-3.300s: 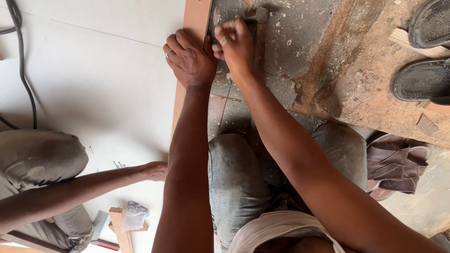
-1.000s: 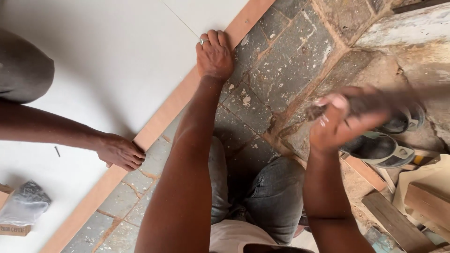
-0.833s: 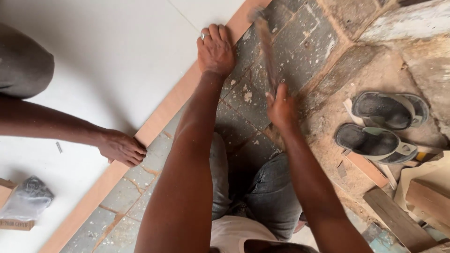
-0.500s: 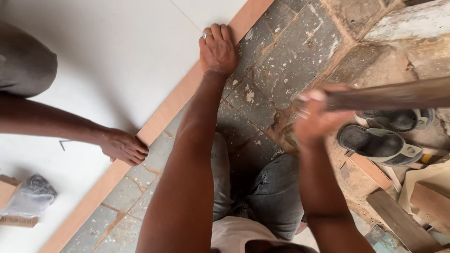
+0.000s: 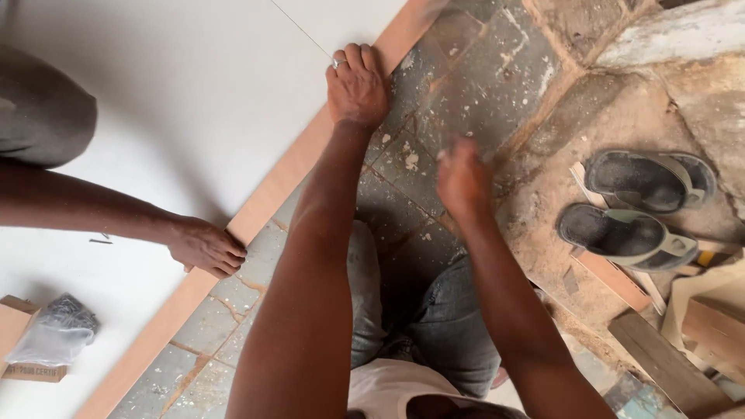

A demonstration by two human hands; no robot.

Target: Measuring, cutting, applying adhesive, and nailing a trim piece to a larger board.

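Note:
My left hand (image 5: 357, 85), a ring on one finger, presses flat on the light wooden strip (image 5: 272, 194) that edges a large white board (image 5: 178, 116). My right hand (image 5: 463, 174) is blurred in motion over the grey stone floor (image 5: 466, 70). It is closed around a wooden-handled tool (image 5: 434, 85), which shows only as a faint streak reaching up toward the strip. Another person's hand (image 5: 206, 247) rests on the same strip lower left. My knees in grey trousers (image 5: 434, 326) are on the floor below.
A pair of dark sandals (image 5: 640, 206) lies on the floor at right. Wood offcuts (image 5: 683, 341) are piled at the lower right. A clear plastic bag with small dark items (image 5: 54, 334) and a cardboard piece (image 5: 15, 341) sit on the board at lower left.
My right hand has swung the wooden-handled tool from out at the right back in toward the strip. My left hand and the other person's hand have stayed on the strip.

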